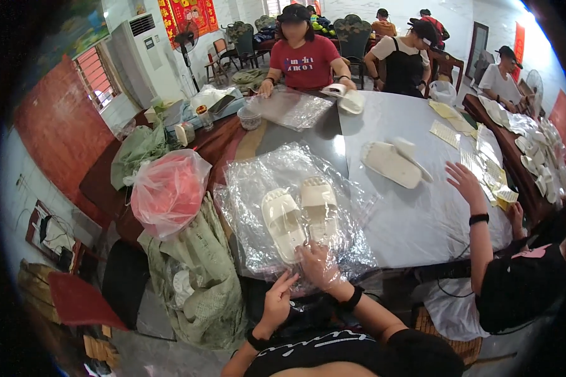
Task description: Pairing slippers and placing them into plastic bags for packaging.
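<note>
A pair of cream slippers [283,221] lies side by side in a clear plastic bag [245,182], on a loose stack of similar bags at the table's near edge. My right hand [319,267] is under the clear film, its fingers closed on the heel ends of the slippers. Beside it, at the bag's near edge, my left hand [277,303] has its fingers stretched out and slightly apart. Whether the left fingertips touch the film is hard to make out.
A blurred pair of slippers [393,164] is above the table near a co-worker's hand [466,183]. Across, a person handles slippers [346,99] and a plastic sheet [292,108]. To my left are a pink-filled bag [170,191] and a woven sack [198,289]. Yellow papers [446,133] lie right.
</note>
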